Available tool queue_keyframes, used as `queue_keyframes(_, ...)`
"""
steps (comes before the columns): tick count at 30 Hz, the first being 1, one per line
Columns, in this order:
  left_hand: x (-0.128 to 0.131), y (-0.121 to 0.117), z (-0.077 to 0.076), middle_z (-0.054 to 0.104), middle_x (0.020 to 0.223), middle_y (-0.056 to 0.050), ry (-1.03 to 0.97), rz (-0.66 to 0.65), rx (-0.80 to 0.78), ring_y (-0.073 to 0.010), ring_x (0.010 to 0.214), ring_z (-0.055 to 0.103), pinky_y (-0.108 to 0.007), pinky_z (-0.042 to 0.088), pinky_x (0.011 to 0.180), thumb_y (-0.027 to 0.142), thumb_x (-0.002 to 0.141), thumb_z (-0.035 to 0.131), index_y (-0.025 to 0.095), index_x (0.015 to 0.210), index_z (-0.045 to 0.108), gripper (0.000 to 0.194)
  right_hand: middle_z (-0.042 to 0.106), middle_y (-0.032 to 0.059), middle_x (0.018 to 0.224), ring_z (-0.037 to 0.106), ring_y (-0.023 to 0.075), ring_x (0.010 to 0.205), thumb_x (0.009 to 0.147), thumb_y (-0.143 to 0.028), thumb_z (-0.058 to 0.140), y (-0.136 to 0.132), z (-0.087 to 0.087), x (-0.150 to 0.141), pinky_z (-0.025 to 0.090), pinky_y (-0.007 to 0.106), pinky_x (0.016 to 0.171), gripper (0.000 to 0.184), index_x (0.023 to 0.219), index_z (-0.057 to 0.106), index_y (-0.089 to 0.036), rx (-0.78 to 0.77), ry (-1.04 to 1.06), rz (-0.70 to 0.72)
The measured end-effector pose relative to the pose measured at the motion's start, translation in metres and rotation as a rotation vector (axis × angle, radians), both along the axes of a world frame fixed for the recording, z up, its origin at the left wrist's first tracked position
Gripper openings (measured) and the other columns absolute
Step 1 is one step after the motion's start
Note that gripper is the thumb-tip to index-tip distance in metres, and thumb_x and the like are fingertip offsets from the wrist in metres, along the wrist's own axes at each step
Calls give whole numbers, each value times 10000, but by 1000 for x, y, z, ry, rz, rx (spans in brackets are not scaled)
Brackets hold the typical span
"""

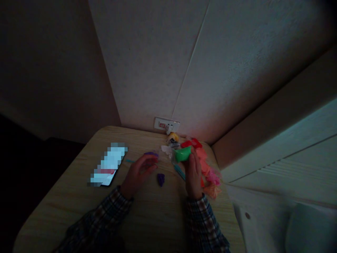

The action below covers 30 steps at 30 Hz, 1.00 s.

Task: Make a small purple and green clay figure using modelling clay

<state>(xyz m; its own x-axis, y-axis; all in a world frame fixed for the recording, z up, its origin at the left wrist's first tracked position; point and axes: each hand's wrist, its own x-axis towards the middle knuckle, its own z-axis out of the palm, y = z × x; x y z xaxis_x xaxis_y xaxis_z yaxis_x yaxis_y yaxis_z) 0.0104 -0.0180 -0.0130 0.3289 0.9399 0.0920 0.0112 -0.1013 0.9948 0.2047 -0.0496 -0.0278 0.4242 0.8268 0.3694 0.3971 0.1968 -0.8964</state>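
Though I only look in from afar, I see the green packet (pixel 183 154) over the far part of the tabletop (pixel 155 221), pinched in the grip of the right hand (pixel 194 174). The left hand (pixel 135 174) curls loosely, apart from it — I cannot tell whether that grip holds anything. A purple lump (pixel 160 179) lies between the hands (its detail lost in the dimness); a phone (pixel 112 163) lies farther left.
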Motion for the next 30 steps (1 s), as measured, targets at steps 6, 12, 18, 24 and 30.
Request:
queue_keyframes(6,3,0,4,693,830,-29,-166,-31,-223,-192,784,656,-312,539,729,329,668,733,168,865,606,284,615,70,1192,577,183,1100,928,-429,386,-4,3,-23,479,334,942,372,1171,575,-222,-106,174,163)
queue_keyframes(12,3,-1,6,673,683,8,-201,-62,-231,-163,642,636,-284,535,635,325,654,740,159,770,622,234,657,48,1111,607,182,1025,932,-413,387,-5,8,-28,500,323,893,350,1155,586,-232,-129,188,240)
queue_keyframes(18,4,-2,5,672,714,-6,-229,-79,-216,-174,677,639,-309,545,656,344,637,761,169,766,607,267,653,50,1110,625,193,1008,918,-423,419,-4,7,-29,538,339,852,322,1111,596,-236,-139,307,274)
queue_keyframes(24,3,-2,4,665,720,-11,-235,-64,-204,-194,709,643,-325,543,671,367,599,792,176,756,599,314,687,68,1063,660,212,959,908,-421,433,-3,11,-31,583,336,758,307,1052,622,-228,-151,365,317)
queue_keyframes(30,3,-3,1,652,676,4,-303,-96,-213,-165,636,627,-296,533,631,384,622,790,166,752,617,307,698,62,1032,678,200,890,911,-409,436,-3,12,-32,592,334,735,289,1053,617,-233,-155,390,345)
